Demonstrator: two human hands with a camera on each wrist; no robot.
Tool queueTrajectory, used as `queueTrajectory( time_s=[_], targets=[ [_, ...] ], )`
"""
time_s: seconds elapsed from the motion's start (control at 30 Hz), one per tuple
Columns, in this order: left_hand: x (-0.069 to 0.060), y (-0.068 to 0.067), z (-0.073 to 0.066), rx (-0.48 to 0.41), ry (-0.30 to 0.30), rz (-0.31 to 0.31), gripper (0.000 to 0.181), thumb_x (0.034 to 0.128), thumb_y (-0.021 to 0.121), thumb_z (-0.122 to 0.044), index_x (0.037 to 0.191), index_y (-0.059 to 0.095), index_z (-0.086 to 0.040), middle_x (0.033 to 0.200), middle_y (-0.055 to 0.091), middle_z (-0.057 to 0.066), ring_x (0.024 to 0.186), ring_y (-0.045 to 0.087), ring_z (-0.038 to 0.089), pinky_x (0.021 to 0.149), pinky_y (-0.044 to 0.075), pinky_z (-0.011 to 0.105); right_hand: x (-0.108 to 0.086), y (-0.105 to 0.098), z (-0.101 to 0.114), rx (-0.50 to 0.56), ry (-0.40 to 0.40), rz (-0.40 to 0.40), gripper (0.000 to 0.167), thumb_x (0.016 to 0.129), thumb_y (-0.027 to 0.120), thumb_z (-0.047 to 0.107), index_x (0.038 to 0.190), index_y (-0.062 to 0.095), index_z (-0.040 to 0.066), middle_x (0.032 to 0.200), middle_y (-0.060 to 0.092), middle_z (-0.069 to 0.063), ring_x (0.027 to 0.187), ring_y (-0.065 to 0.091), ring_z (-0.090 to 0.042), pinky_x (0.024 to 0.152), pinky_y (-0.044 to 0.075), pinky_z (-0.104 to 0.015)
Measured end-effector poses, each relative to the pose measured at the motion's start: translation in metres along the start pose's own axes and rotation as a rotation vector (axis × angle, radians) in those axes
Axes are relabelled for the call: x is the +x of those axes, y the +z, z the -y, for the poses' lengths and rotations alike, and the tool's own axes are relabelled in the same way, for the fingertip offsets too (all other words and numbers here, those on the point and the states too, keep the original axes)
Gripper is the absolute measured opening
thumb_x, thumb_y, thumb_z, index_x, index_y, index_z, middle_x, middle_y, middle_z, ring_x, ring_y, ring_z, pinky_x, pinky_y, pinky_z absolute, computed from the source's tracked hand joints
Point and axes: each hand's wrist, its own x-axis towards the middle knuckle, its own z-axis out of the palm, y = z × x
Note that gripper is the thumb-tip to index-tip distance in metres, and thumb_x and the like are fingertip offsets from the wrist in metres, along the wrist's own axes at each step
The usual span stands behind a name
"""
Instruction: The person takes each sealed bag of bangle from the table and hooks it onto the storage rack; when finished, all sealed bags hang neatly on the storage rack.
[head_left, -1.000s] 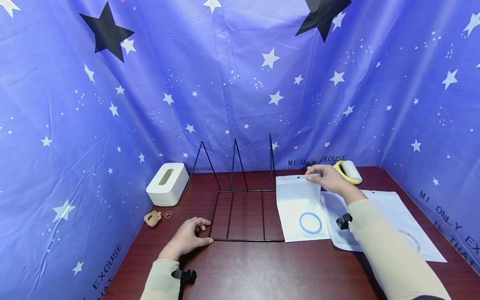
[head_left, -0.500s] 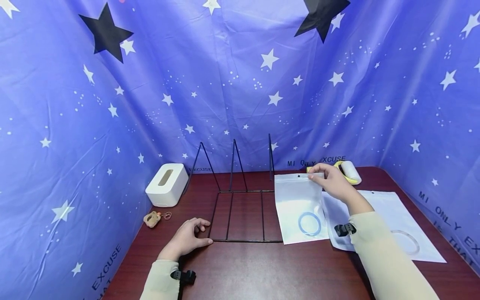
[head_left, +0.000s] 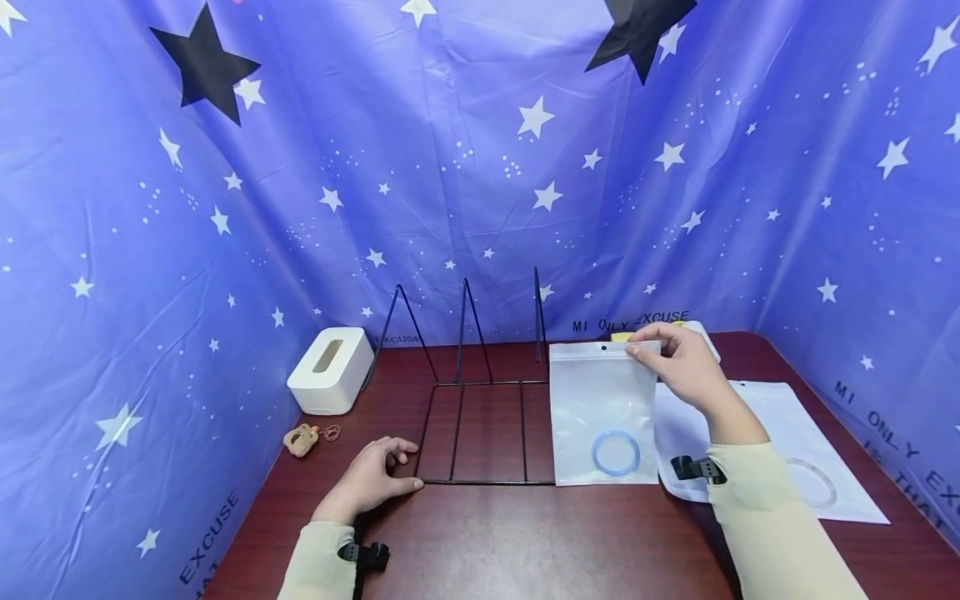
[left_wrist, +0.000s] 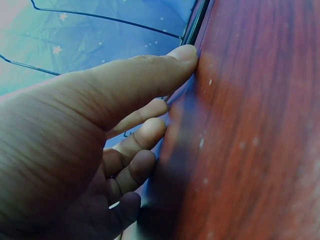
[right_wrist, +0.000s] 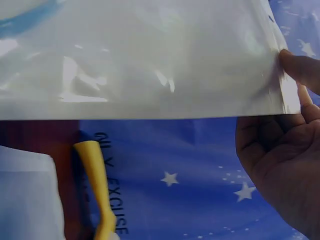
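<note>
A black wire rack [head_left: 487,482] with upright triangular dividers stands on the table. My left hand [head_left: 375,473] rests at its front left corner, the thumb tip touching the wire; in the left wrist view the other fingers lie loosely bent, apart from the thumb [left_wrist: 150,75]. Between thumb and fingers, my right hand [head_left: 686,367] pinches the top right corner of a white zip bag [head_left: 600,392]. A blue ring [head_left: 595,454] shows low on the bag. The bag hangs upright at the rack's right side, hiding part of that side.
A larger white zip bag [head_left: 832,433] with a pale ring lies at the right. Behind the right hand is a yellow-handled roller [right_wrist: 97,175], partly hidden. A white tissue box [head_left: 330,383] and a small brown trinket [head_left: 302,439] sit left. Starry curtains surround the table.
My right hand has moved slightly right and raised the zip bag, which now hangs straighter and faces the head camera more squarely. The left hand stays at the rack's corner.
</note>
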Motion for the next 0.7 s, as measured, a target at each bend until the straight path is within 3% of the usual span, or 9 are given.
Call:
queueTrajectory(
  time_s=[0.1, 0.33, 0.47, 0.7],
  targets=[
    [-0.001, -0.001, 0.0, 0.011, 0.004, -0.003, 0.048, 0.0766, 0.096, -0.035, 0.117, 0.073, -0.022, 0.094, 0.059, -0.01, 0.088, 0.053, 0.011, 0.08, 0.046, 0.034, -0.004, -0.006, 0.009, -0.031, -0.029, -0.001, 0.023, 0.098, 0.077, 0.032, 0.11, 0.076, 0.013, 0.079, 0.066, -0.012, 0.06, 0.054, -0.017, 0.052, 0.049, -0.032],
    [-0.001, -0.001, 0.001, 0.017, 0.006, -0.007, 0.048, 0.0767, 0.096, -0.035, 0.117, 0.073, -0.023, 0.094, 0.059, -0.01, 0.088, 0.053, 0.011, 0.081, 0.046, 0.034, -0.014, -0.019, 0.026, -0.124, -0.118, 0.039, 0.015, 0.095, 0.081, 0.026, 0.106, 0.081, 0.016, 0.102, 0.074, -0.004, 0.073, 0.063, -0.014, 0.06, 0.053, -0.03],
    [-0.001, -0.001, 0.001, 0.009, 0.013, -0.002, 0.048, 0.0769, 0.096, -0.035, 0.116, 0.073, -0.022, 0.094, 0.059, -0.009, 0.088, 0.053, 0.013, 0.08, 0.046, 0.035, -0.022, -0.023, 0.037, -0.175, -0.163, 0.075, 0.003, 0.095, 0.081, 0.021, 0.097, 0.081, 0.022, 0.097, 0.074, 0.0, 0.068, 0.06, -0.014, 0.059, 0.05, -0.028],
    [-0.001, 0.0, 0.002, 0.004, 0.02, 0.003, 0.048, 0.0769, 0.096, -0.035, 0.117, 0.073, -0.021, 0.095, 0.059, -0.009, 0.088, 0.053, 0.012, 0.08, 0.046, 0.034, -0.031, -0.024, 0.05, -0.227, -0.223, 0.115, 0.009, 0.093, 0.082, 0.017, 0.09, 0.078, 0.025, 0.089, 0.07, 0.007, 0.073, 0.062, -0.012, 0.063, 0.05, -0.026]
  ],
)
